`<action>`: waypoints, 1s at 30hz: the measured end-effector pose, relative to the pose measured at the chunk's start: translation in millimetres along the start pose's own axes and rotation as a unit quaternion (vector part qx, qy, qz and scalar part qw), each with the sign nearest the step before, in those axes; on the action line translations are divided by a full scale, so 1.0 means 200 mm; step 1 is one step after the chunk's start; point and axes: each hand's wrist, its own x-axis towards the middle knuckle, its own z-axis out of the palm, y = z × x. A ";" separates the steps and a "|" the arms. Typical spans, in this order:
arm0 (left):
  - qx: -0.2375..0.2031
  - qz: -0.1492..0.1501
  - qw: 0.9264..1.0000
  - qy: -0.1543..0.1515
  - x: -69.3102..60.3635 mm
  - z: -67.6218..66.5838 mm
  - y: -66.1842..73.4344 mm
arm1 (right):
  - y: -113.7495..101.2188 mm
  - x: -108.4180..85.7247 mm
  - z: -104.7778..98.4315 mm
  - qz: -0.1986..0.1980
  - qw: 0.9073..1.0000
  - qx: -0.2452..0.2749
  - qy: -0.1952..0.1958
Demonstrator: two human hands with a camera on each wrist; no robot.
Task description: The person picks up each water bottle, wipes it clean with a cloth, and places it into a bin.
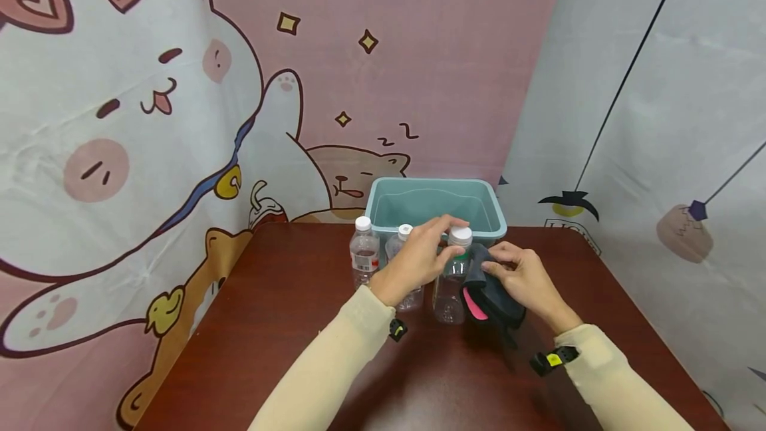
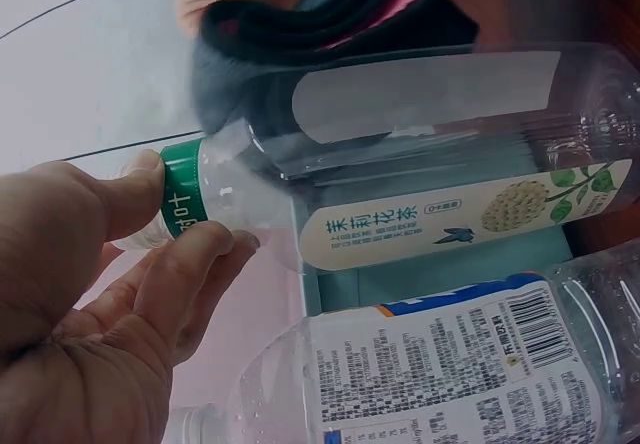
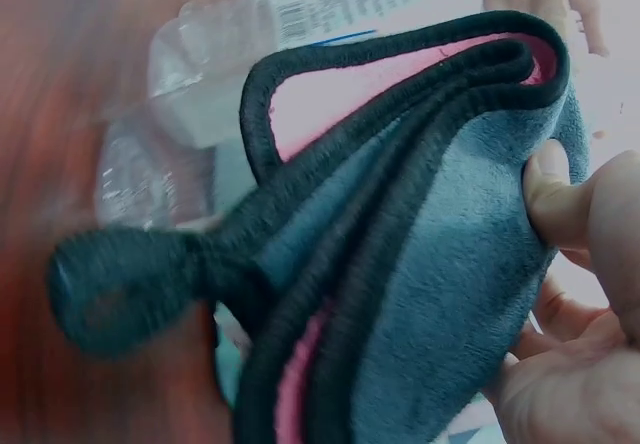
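Note:
My left hand [image 1: 419, 255] pinches the neck of a clear plastic bottle [image 1: 450, 294] with a white cap. In the left wrist view, thumb and fingers sit around the bottle's green neck band [image 2: 183, 186]. The bottle stands upright on the table. My right hand [image 1: 531, 285] grips a folded grey cloth [image 3: 450, 234] with black edging and a pink inner side, thumb on its grey face. A black loop [image 3: 125, 289] hangs from the cloth's edge. The cloth is up against the bottle's right side; whether they touch is hard to tell.
Two more clear bottles stand to the left: one with a white-and-red label [image 1: 364, 261], another [image 1: 395, 245] partly behind my left arm. A light blue plastic bin [image 1: 437, 185] is behind them on the brown table [image 1: 287, 324]. Printed curtains hang behind.

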 end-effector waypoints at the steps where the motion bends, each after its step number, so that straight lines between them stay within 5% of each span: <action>1: -0.002 0.001 1.000 0.000 0.00 0.00 0.00 | -0.01 0.01 0.00 -0.002 1.000 -0.002 0.004; 14: 0.013 0.010 1.000 0.003 0.00 0.01 -0.01 | -0.15 0.07 0.00 -0.012 0.997 0.054 0.052; 30: 0.015 -0.003 1.000 0.002 0.00 -0.01 0.01 | -0.15 0.07 -0.02 -0.013 0.999 0.036 0.037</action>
